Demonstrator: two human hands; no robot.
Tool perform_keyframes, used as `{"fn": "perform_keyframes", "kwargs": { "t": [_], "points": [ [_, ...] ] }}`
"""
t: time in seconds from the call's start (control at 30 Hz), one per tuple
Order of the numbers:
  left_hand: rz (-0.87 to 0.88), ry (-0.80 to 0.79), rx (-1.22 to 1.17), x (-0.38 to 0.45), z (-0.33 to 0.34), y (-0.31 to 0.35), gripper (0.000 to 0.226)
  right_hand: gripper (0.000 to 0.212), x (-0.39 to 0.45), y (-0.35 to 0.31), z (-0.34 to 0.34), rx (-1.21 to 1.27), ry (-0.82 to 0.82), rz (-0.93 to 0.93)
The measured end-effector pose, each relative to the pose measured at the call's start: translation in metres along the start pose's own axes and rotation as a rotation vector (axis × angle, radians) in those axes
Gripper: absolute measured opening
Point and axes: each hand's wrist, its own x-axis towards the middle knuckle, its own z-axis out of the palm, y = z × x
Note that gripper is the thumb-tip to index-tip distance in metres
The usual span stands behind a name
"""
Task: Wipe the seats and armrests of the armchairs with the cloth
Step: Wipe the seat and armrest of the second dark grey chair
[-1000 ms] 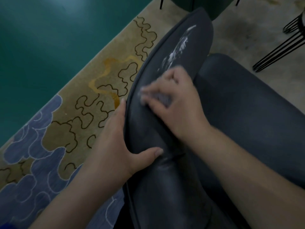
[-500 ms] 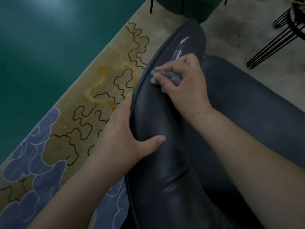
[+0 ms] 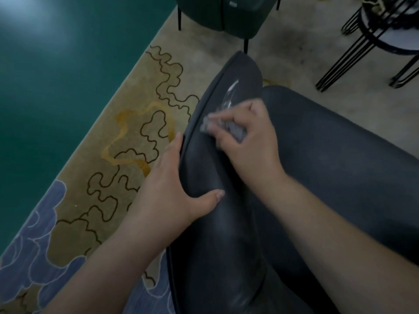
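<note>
A dark grey leather armchair fills the lower right; its left armrest (image 3: 229, 223) runs from bottom centre up to the middle, and the seat (image 3: 335, 159) lies to its right. My right hand (image 3: 251, 141) presses a small crumpled grey cloth (image 3: 235, 130) onto the upper part of the armrest. Just beyond the cloth a white streak (image 3: 230, 92) shows on the leather. My left hand (image 3: 174, 186) grips the armrest lower down, fingers over its outer edge and thumb on top.
A patterned rug (image 3: 127, 137) in tan and blue lies left of the chair, with glossy green floor (image 3: 56, 75) beyond it. A dark green chair (image 3: 224, 14) stands at the top centre. A black wire-legged table (image 3: 374, 35) is at the top right.
My right hand with the cloth slid up the armrest toward the white streak, then shifted slightly back. My left hand kept its grip on the armrest. The view has tilted a little.
</note>
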Motion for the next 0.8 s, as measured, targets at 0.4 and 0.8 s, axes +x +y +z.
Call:
{"fn": "perform_keyframes", "kwargs": {
  "t": [0.4, 0.8],
  "points": [
    [0.044, -0.077, 0.009, 0.054, -0.007, 0.005, 0.126, 0.015, 0.047, 0.016, 0.002, -0.045, 0.066, -0.028],
    [0.061, -0.067, -0.036, 0.097, -0.001, 0.020, 0.091, 0.016, 0.065, 0.029, 0.001, 0.014, 0.174, 0.049]
  ]
}}
